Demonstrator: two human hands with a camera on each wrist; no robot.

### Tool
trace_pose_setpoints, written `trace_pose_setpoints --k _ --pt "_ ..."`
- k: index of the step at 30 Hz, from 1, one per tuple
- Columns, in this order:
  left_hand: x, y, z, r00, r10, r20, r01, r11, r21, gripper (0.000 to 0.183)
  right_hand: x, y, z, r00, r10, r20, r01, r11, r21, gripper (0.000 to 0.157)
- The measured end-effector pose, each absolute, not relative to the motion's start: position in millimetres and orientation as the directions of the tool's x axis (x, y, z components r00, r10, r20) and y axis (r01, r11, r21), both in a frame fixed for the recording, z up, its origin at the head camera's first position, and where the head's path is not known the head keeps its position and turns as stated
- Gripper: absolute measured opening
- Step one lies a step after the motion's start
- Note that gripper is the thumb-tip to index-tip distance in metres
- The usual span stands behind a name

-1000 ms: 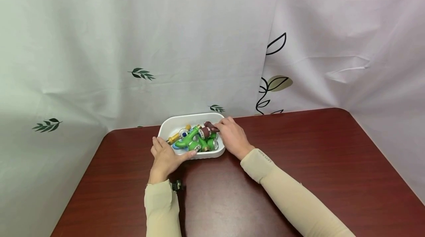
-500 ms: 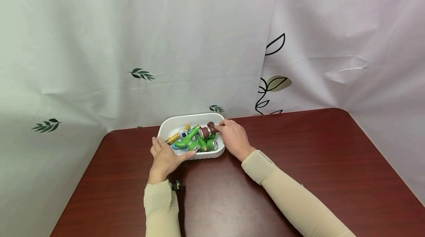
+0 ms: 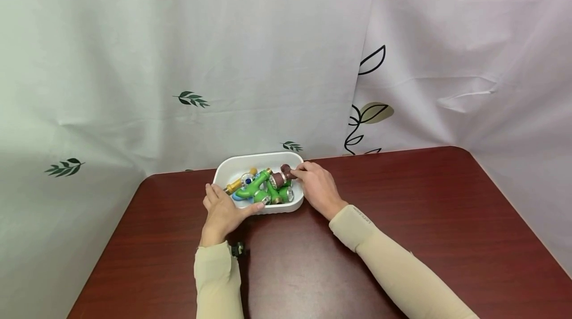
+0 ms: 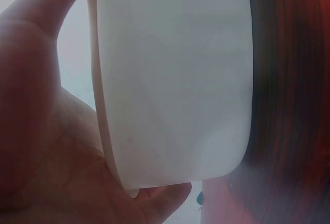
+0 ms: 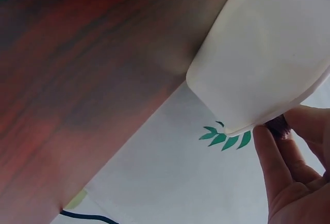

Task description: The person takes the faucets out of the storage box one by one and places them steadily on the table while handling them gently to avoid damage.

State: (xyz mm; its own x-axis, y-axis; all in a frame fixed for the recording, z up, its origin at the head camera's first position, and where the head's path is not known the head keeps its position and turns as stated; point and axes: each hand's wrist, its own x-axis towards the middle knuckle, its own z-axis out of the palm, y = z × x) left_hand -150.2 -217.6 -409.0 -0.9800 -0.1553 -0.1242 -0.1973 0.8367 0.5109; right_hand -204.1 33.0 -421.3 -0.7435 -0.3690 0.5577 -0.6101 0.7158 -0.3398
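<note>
A white plastic tub stands at the table's far edge with several coloured taps in it. My left hand holds its near left corner, thumb along the front rim and fingers round the left end. In the left wrist view the tub's smooth outer wall fills the middle. My right hand reaches over the right rim and pinches the end of a brown tap. That tap lies on top of green taps. A yellow tap sits at the left; a blue piece is partly covered.
The dark red wooden table stretches out in front of the tub and to both sides. A pale curtain with leaf prints hangs right behind it. A small black device is at the left wrist.
The brown tap has turned and shifted slightly to the right in my right hand, its far end now nearer the right rim. My left hand and the tub have stayed in place.
</note>
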Motion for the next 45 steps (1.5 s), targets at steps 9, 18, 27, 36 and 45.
trace_pose_setpoints --k 9,18,27,36,45 --pt "-150 -217 -408 -0.98 -0.158 -0.124 -0.199 0.837 0.509 0.144 -205 37 -424 -0.703 -0.376 0.604 -0.661 0.66 -0.357 0.023" --pt "-149 -216 -408 -0.981 -0.159 -0.111 -0.194 0.841 0.505 0.143 -203 40 -423 -0.678 -0.386 0.626 -0.686 0.639 -0.349 0.024" --pt "-149 -217 -408 -0.979 -0.162 -0.125 -0.204 0.83 0.52 0.145 -202 46 -423 -0.658 -0.356 0.663 -0.689 0.639 -0.341 0.025" --pt "-149 -216 -409 -0.984 -0.166 -0.064 -0.175 0.833 0.524 0.144 -201 50 -426 -0.639 -0.307 0.706 -0.69 0.633 -0.35 0.024" --pt "-149 -216 -409 -0.984 -0.17 -0.05 -0.17 0.829 0.532 0.142 -198 57 -426 -0.629 -0.251 0.736 -0.688 0.621 -0.376 0.025"
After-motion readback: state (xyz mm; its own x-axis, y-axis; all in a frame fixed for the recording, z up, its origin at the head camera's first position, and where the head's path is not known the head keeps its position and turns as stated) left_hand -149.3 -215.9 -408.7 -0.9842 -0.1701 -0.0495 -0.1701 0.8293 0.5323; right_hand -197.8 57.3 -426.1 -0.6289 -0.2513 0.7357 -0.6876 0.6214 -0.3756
